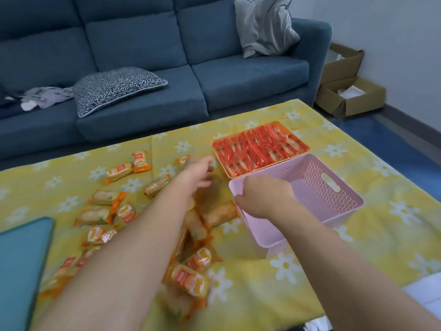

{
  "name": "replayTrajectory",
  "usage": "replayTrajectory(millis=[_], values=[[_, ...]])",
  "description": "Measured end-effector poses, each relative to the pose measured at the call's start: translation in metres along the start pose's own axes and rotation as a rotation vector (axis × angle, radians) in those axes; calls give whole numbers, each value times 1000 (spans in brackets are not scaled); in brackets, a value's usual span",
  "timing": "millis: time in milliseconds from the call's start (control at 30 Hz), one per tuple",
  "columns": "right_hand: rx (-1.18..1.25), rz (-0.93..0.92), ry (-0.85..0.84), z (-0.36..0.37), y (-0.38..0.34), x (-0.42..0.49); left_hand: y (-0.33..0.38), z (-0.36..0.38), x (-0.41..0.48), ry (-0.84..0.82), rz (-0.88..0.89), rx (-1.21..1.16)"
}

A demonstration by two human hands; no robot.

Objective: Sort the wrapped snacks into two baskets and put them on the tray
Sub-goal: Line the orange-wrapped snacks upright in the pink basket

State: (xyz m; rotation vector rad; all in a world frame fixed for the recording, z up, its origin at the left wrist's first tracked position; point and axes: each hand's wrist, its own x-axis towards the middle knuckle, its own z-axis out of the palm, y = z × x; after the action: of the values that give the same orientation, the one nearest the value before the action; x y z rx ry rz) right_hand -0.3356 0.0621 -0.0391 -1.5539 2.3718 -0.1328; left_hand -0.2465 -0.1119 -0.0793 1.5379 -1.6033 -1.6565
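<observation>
From the head view, the right hand (pixel 263 195) grips the empty pink basket (pixel 334 201)'s near rim; the left hand (pixel 199 172) reaches, blurred — grasp unclear — over scattered orange snacks (pixel 191 280). A tug could drag the basket across them — toward the full orange basket (pixel 260 149).

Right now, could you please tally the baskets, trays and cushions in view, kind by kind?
Baskets: 2, the orange basket full of red packets and the empty pink basket.
Trays: 1, the teal tray.
Cushions: 2, the patterned cushion and the grey cushion.
Total: 5.
</observation>
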Motion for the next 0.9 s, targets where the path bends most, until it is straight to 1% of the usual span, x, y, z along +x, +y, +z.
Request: replayTrajectory(millis=[33, 67, 100, 133, 167, 267, 300, 367, 467, 533, 600, 667, 800, 867, 900], values=[[24, 7, 98, 0, -7, -1, -4, -12, -11, -3, 38, 69], [68, -7, 159, 1, -15, -2, -8, -24, -24, -19, 83, 140], [106, -56, 174, 4, -27, -6, -18, -41, -40, -33, 129, 212], [129, -125, 151, 8, -36, -9, -28, -54, -54, -47, 183, 274], [151, -201, 94, 15, -47, -13, -40, -68, -72, -45, 235, 326], [154, -344, -114, 48, -78, -37, -84, -110, -134, 66, 403, 558], [121, -354, -159, 60, -84, -43, -99, -118, -151, 98, 417, 614], [-14, -339, -216, 84, -96, -58, -129, -128, -180, 98, 387, 674], [-170, -341, -179, 108, -109, -74, -160, -125, -199, 12, 288, 788], [-160, -340, -152, 109, -110, -78, -169, -115, -200, -72, 259, 932], [-152, -337, -162, 104, -105, -78, -174, -106, -201, -109, 308, 1090], [-224, -368, -148, 101, -99, -76, -179, -98, -199, -94, 368, 1236], [-429, -464, -100, 116, -100, -70, -180, -101, -192, -69, 463, 1298], [-494, -463, -50, 119, -99, -72, -175, -106, -194, -36, 554, 1349], [-501, -448, -50, 117, -99, -67, -173, -112, -191, -36, 573, 1351]])
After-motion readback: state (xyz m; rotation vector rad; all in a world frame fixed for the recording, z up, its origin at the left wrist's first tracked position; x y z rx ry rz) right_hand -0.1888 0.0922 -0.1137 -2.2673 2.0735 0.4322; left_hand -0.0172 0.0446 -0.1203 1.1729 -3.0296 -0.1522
